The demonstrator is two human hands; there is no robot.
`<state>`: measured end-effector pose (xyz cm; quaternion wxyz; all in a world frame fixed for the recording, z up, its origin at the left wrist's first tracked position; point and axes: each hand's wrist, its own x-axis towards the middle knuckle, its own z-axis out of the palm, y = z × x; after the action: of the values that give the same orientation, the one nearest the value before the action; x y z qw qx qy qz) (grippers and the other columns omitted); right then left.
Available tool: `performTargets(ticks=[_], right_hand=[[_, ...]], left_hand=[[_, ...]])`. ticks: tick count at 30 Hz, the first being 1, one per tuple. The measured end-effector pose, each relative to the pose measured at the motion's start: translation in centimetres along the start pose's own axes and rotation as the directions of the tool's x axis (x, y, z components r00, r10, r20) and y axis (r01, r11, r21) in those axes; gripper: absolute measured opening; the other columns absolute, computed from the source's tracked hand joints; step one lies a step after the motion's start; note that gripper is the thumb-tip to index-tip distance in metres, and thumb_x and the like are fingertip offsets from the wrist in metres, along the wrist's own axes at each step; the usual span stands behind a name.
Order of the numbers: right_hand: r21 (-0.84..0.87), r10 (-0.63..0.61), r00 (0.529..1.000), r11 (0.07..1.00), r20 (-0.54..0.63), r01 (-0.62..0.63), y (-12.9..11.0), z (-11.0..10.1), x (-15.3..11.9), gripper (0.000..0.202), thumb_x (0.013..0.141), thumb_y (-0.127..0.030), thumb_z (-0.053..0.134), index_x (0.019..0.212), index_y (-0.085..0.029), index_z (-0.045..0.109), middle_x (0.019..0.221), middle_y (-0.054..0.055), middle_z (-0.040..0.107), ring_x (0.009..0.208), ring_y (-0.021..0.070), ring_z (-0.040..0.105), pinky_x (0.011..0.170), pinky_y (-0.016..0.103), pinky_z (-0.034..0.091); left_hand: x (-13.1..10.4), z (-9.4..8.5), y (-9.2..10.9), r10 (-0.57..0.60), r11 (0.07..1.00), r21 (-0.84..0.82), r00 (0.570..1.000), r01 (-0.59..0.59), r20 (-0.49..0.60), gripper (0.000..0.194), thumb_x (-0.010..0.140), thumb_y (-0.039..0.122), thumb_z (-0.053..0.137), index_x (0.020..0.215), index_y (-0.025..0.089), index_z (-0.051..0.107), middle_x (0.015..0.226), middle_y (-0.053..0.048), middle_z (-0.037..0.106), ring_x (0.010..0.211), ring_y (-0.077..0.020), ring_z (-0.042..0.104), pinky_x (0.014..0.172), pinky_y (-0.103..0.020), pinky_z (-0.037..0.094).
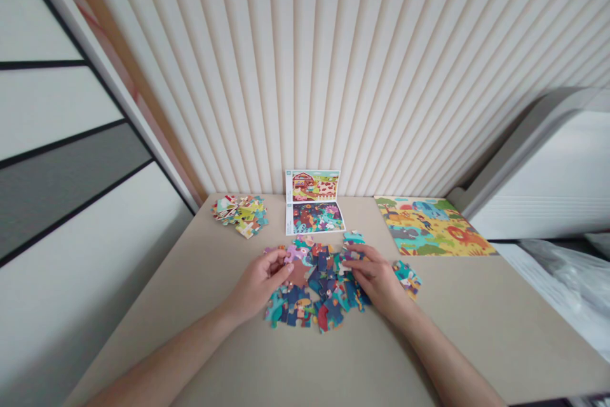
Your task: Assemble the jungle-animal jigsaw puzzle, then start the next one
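Observation:
A heap of dark blue, teal and red puzzle pieces (328, 283) lies loose on the table between my hands. At its left edge, my left hand (260, 281) pinches a pink-purple puzzle piece (290, 253) between thumb and fingers. My right hand (376, 275) reaches over the heap's right side, its fingertips closed on a small pale puzzle piece (346, 268), partly hidden by the fingers. Just beyond the right hand sits a small cluster of teal and orange pieces (408, 279).
Behind the heap, a folded picture card (314, 218) leans against the pleated wall (305, 64). A pile of lighter puzzle pieces (241, 213) is at the back left. An assembled animal puzzle (431, 227) lies flat at the back right. Clear plastic wrap (567, 270) lies beyond the table's right side.

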<state>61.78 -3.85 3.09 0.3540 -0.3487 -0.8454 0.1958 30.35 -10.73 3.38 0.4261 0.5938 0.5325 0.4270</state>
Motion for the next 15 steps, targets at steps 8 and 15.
performTargets(ticks=[8, 15], right_hand=[[-0.239, 0.233, 0.949, 0.929, -0.211, -0.281, 2.1, -5.6, -3.0, 0.032, 0.104, -0.035, 0.051, 0.12, -0.024, 0.076, 0.124, 0.012, 0.075, 0.113, 0.0279, 0.072, 0.101, 0.048, 0.057], [-0.384, 0.358, 0.925, 0.842, -0.127, -0.379, 4.9, -8.0, -9.3, 0.057, 0.095, -0.054, 0.066, 0.145, -0.027, 0.063, 0.14, 0.012, 0.069, 0.128, 0.0351, 0.065, 0.109, 0.056, 0.052]], left_hand=[[0.8, -2.3, -1.0, -0.029, 1.0, -0.001, 0.999, 0.029, -0.016, 0.05, 0.097, 0.058, 0.064, 0.126, 0.018, 0.066, 0.105, -0.007, 0.077, 0.09, -0.0222, 0.073, 0.077, -0.032, 0.06], [1.2, -2.4, -1.8, 0.082, 0.94, 0.337, 0.992, -0.045, -0.099, 0.06, 0.093, 0.045, 0.065, 0.145, 0.015, 0.06, 0.082, -0.001, 0.075, 0.063, -0.016, 0.064, 0.061, -0.026, 0.051]])
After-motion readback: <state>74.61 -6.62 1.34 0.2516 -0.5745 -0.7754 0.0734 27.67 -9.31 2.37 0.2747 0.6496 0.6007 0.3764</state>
